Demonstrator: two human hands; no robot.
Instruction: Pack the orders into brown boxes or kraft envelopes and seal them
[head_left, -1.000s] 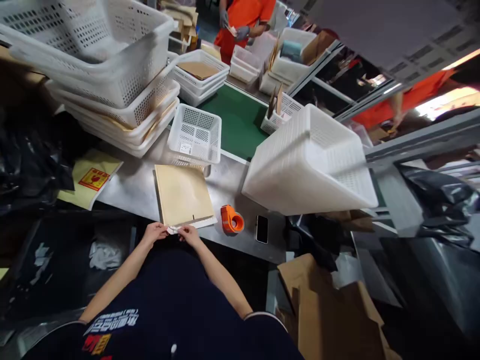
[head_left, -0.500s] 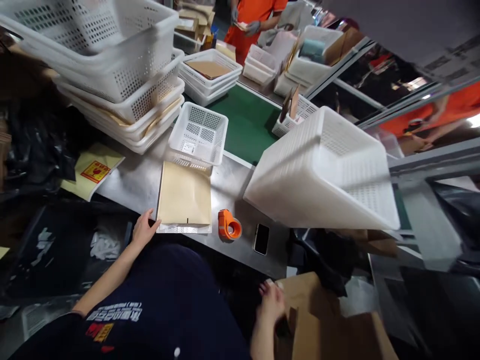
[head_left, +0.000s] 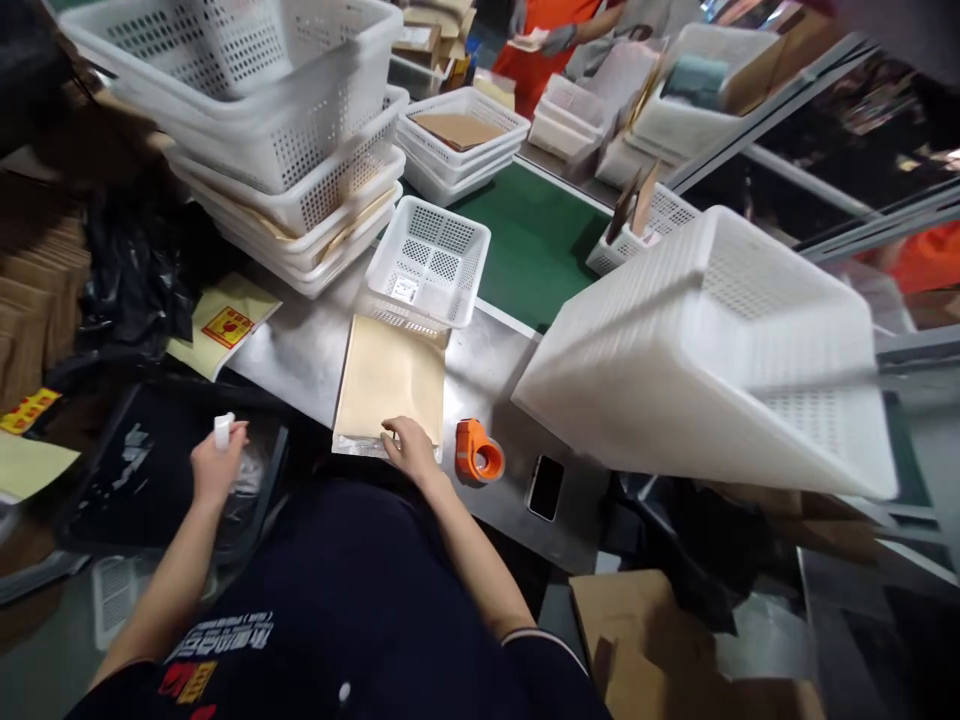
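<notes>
envelope [head_left: 390, 385] – long axis fwd | R hand [head_left: 409, 449] on it | L hand [head_left: 215, 463]: strip [head_left: 223, 430]

Navy short-sleeved shirt, printed lettering

- I see the left hand [head_left: 216, 465] pinching a small white strip [head_left: 223, 430] above a black bin [head_left: 112, 480].
- The right hand [head_left: 409, 448] rests flat on the near edge of a tan envelope [head_left: 390, 375] on the steel table [head_left: 300, 350].
- An orange tape dispenser [head_left: 478, 456] sits just beside that hand, with a phone [head_left: 545, 487] further right.
</notes>
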